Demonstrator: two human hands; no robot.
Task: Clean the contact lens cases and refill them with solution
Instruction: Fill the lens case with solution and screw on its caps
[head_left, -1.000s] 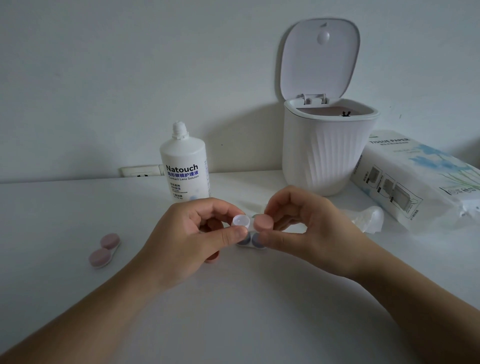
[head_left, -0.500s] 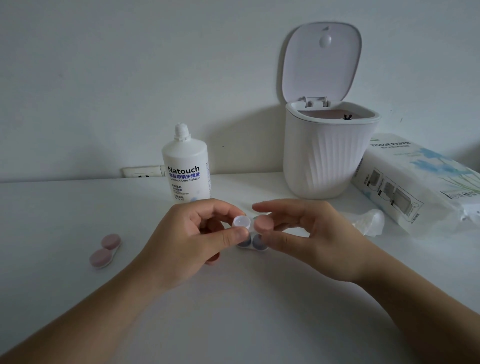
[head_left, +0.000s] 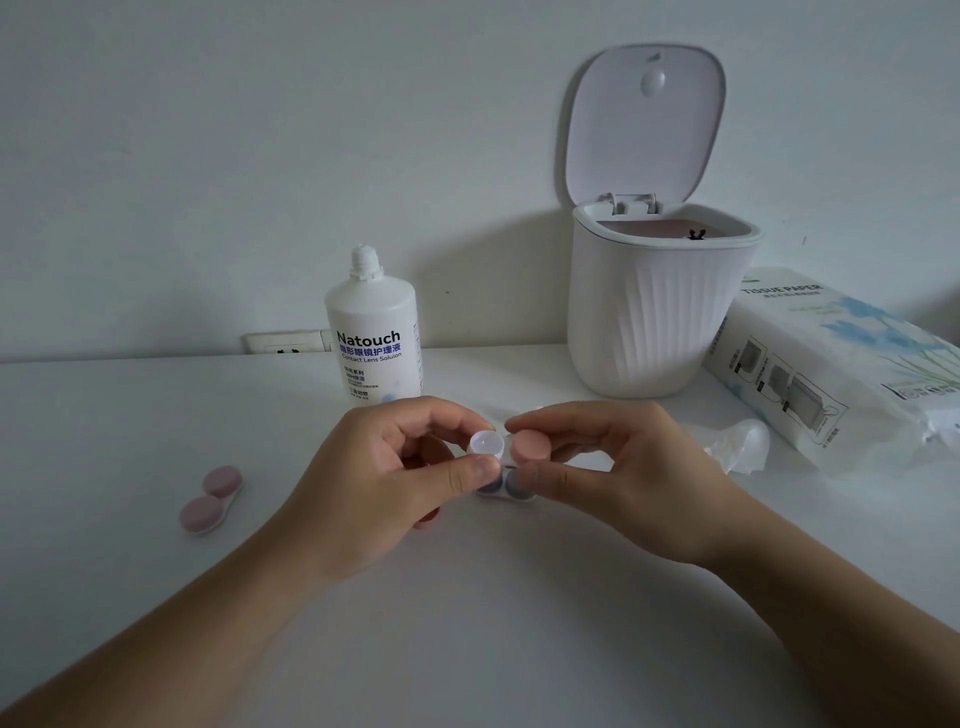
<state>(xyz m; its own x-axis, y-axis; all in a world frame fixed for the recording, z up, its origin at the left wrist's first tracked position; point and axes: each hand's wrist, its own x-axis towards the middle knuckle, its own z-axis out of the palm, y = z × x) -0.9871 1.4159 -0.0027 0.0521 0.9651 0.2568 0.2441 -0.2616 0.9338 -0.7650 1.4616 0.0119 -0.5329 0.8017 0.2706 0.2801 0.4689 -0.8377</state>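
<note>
Above the middle of the white table (head_left: 467, 649), the left hand (head_left: 384, 483) holds a clear lens case (head_left: 486, 446), thumb and curled fingers pinching its open, uncapped well. The right hand (head_left: 618, 473) pinches the pink cap (head_left: 530, 447) on the case's other well between thumb and forefinger; its other fingers are loosely curled. Just beneath the hands, a second case with dark blue caps (head_left: 506, 487) lies on the table, partly hidden. A loose pink cap (head_left: 428, 517) peeks out under the left hand. Well off to the left lies a third case with both pink caps on (head_left: 210, 500). The solution bottle (head_left: 373, 332) stands upright behind the hands, near the wall. To its right stands a white bin (head_left: 654, 322) with its lid raised, then a tissue pack (head_left: 841, 364) and a crumpled tissue (head_left: 737, 444).
</note>
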